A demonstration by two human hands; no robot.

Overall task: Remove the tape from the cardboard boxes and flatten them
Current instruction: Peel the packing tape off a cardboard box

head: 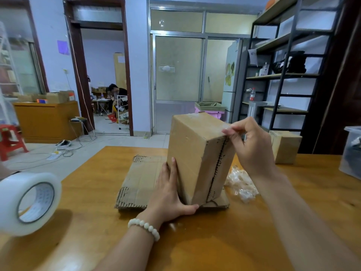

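surface: wooden table (pixel 214 241), orange-brown, with a tiled floor beyond its far edge. room: open doorway far left, sliding glass door behind, black shelf (pixel 289 55) on the right.

box (pixel 195 153) stands on end at mid-table, tilted a little, its lower end resting on flat cardboard (pixel 142 177). a dark seam (pixel 218 167) runs down its near face.

left hand (pixel 168 194): fingers flat up the box's left side, thumb hooked round the near bottom corner, so it holds the box steady.

right hand (pixel 252 145): thumb and fingertips closed in a pinch on the tape (pixel 224 125) at the box's top edge, just where the seam ends.

edges: tape roll (pixel 29 204) overhangs the table's left edge, near the camera. a wad of peeled tape (pixel 242 182) lies just right of the box. second box (pixel 285 147) and a plastic bin (pixel 351 153) sit along the right side. the near table in front of the cardboard is bare wood.
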